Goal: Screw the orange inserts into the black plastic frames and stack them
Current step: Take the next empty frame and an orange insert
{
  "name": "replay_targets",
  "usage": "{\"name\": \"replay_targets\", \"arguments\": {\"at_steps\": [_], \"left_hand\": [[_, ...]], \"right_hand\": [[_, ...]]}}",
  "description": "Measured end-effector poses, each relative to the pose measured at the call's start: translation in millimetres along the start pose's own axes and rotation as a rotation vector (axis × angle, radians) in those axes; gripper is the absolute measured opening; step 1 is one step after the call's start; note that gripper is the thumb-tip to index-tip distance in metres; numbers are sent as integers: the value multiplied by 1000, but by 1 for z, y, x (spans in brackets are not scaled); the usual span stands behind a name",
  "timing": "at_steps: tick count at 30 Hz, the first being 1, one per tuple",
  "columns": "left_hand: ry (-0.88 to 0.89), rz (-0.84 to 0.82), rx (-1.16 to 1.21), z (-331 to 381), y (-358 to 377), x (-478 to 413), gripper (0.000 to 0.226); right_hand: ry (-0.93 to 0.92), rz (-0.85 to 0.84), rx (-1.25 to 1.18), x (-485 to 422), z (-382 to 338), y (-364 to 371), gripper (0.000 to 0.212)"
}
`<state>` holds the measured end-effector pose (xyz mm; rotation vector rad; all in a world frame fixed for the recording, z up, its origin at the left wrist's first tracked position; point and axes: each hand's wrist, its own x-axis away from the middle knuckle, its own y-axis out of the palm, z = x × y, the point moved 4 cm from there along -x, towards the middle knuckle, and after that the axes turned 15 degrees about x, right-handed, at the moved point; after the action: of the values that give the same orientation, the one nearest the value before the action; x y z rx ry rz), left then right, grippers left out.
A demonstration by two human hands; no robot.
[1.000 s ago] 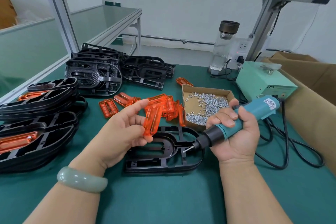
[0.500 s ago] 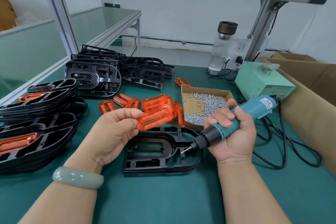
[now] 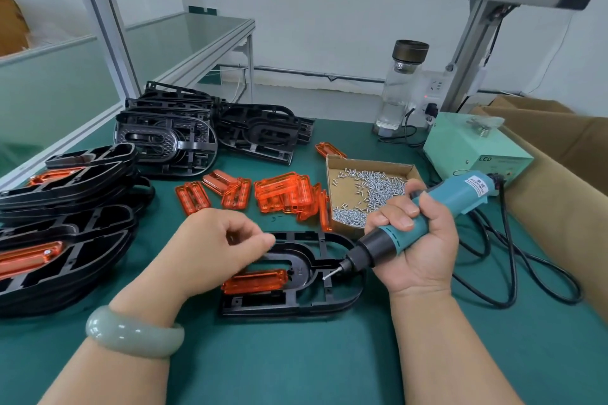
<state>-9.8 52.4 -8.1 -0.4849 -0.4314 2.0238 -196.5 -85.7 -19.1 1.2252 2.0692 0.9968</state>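
Bright, even, diffuse light from above. Soft, faint shadows under hands. Slight motion blur on left hand (image 3: 217, 246) fingertips. Strong wide-angle bending at edges. Mild glare on orange inserts (image 3: 283, 196).

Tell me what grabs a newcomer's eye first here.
Bright translucent orange plastic inserts lie heaped mid-table on the green mat, one more sitting in the black plastic frame under the left hand. The right hand holds a teal electric screwdriver beside it.

Orange insert (image 3: 255, 281) in black frame (image 3: 296, 301), left hand (image 3: 217, 250) above, screwdriver (image 3: 411, 230) alongside.
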Motion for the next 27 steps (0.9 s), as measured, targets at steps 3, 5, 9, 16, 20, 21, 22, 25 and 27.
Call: {"name": "replay_targets", "arguments": {"at_steps": [3, 5, 9, 16, 20, 21, 22, 25, 27], "left_hand": [[-119, -119, -230, -2, -3, 2, 24], [-172, -175, -276, -2, -9, 4, 29], [-289, -230, -317, -3, -20, 13, 33], [-341, -154, -168, -7, -22, 12, 35], [-418, -234, -199, -14, -22, 17, 41], [-418, -252, -188, -15, -20, 17, 37], [-403, -260, -158, -13, -19, 17, 32], [-303, -164, 85, -8, -18, 11, 18], [-231, -45, 272, -5, -17, 6, 15]], "right_hand": [[3, -2, 3, -1, 0, 0, 10], [2, -3, -3, -1, 0, 0, 10], [-2, -1, -19, -2, -1, 1, 10], [0, -10, -6, -3, 0, 1, 11], [-2, -9, -17, -4, -1, 1, 11], [0, -7, -20, -4, -1, 1, 11], [1, -7, -22, -4, -1, 1, 11], [-1, -15, -22, -3, -1, 1, 11], [-4, -14, -20, -3, -1, 1, 11]]}}
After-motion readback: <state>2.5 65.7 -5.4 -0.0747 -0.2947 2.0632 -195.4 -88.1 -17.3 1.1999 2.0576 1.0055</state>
